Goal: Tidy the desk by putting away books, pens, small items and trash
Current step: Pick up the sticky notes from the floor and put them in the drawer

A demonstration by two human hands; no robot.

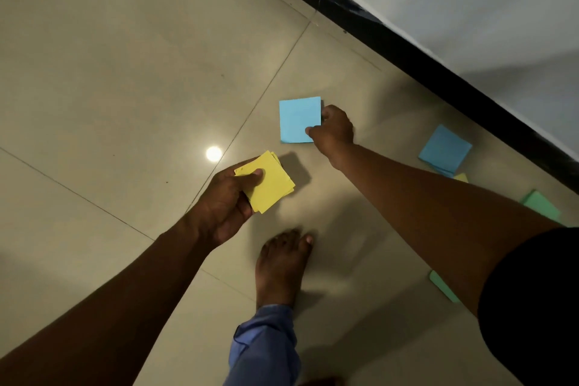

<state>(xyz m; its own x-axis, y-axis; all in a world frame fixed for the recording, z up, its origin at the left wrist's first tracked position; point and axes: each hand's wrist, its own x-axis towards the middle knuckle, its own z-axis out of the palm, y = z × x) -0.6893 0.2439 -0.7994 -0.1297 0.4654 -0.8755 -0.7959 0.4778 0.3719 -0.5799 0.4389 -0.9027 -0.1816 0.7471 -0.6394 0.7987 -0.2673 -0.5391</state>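
Note:
A stack of yellow sticky notes (270,182) is in my left hand (224,202), thumb pressed on top, held above the tiled floor. My right hand (332,131) reaches forward and pinches the right edge of a light blue sticky-note pad (297,118) that lies on the floor. More notes lie on the floor to the right: a blue pad (445,150), a small yellow corner (461,178), a green pad (541,205) and another green one (443,287) partly hidden under my right arm.
The floor (125,72) is beige glossy tile with a lamp reflection (214,153). A black skirting (423,50) and white wall run diagonally at the upper right. My bare foot (280,263) with a blue trouser leg stands just below the hands.

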